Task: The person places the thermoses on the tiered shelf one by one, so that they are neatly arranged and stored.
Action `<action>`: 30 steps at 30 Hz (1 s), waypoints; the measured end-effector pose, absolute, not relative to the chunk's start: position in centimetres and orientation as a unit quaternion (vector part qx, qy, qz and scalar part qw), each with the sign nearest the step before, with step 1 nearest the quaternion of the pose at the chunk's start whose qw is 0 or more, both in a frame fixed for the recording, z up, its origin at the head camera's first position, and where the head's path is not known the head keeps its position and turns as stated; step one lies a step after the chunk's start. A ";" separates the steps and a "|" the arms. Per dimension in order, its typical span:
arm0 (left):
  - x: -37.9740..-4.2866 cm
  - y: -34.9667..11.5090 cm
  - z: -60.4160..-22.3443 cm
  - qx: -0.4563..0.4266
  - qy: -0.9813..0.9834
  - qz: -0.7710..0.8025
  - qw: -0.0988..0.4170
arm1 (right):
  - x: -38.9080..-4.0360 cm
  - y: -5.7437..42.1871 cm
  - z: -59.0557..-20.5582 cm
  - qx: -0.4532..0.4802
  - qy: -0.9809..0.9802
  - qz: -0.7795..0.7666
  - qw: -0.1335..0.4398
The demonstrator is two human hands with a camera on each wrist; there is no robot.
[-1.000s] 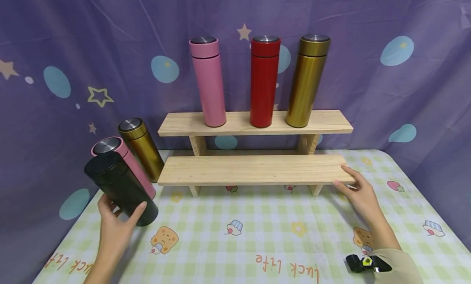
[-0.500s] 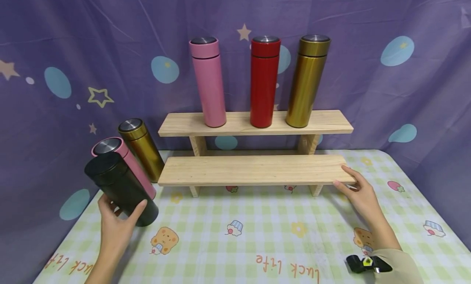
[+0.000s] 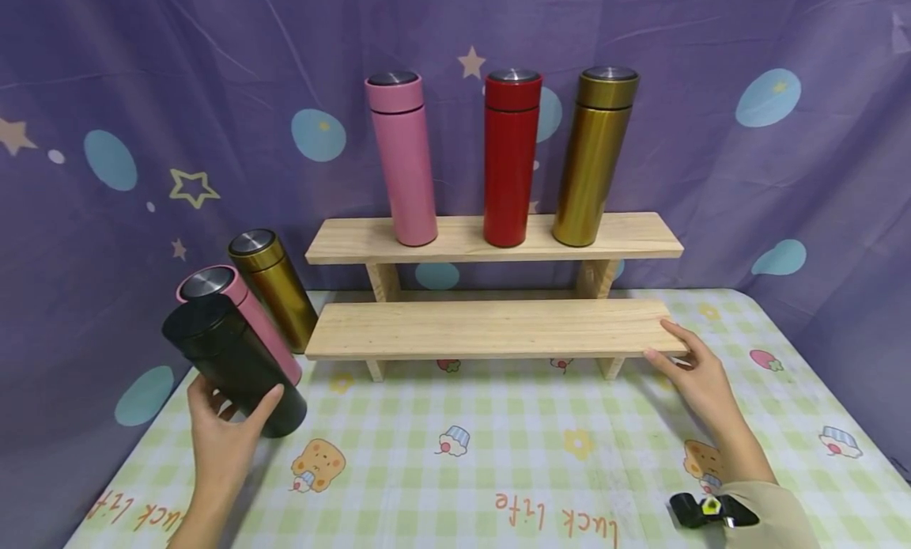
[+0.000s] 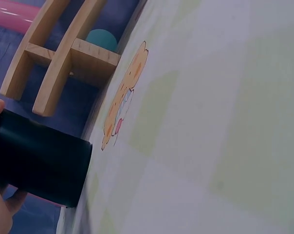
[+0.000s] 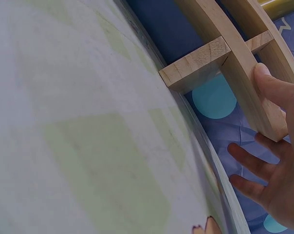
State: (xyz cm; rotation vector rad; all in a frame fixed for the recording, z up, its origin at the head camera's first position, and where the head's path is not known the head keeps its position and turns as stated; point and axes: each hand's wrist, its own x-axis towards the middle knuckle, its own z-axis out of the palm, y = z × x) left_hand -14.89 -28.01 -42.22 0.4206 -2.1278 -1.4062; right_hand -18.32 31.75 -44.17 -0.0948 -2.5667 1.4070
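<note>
While the black flask (image 3: 238, 365) is gripped by the left hand (image 3: 222, 448), the lower shelf (image 3: 484, 327) is pinched at its right corner by the right hand (image 3: 701, 379).
Capped, contents hidden, the flask is held near the left edge of the table (image 3: 145, 454), just before a pink flask (image 3: 266, 332); between the hands, checked cloth (image 3: 512, 422) is spread.

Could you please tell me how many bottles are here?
6: pink bottle, red bottle, gold bottle on the upper shelf; another gold bottle, another pink bottle left of the stand; black bottle in the left hand.
</note>
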 end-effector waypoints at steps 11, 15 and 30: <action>-14.3 -27.6 -41.3 0.162 -0.765 -0.545 0.301 | -18.3 31.8 -44.2 -0.033 -0.874 0.473 0.106; -14.0 -27.3 -41.0 0.157 -0.772 -0.531 0.312 | -18.3 31.8 -44.2 -0.037 -0.873 0.475 0.104; -12.8 -25.2 -40.1 0.101 -0.773 -0.524 0.341 | -18.3 31.8 -44.1 -0.038 -0.870 0.481 0.100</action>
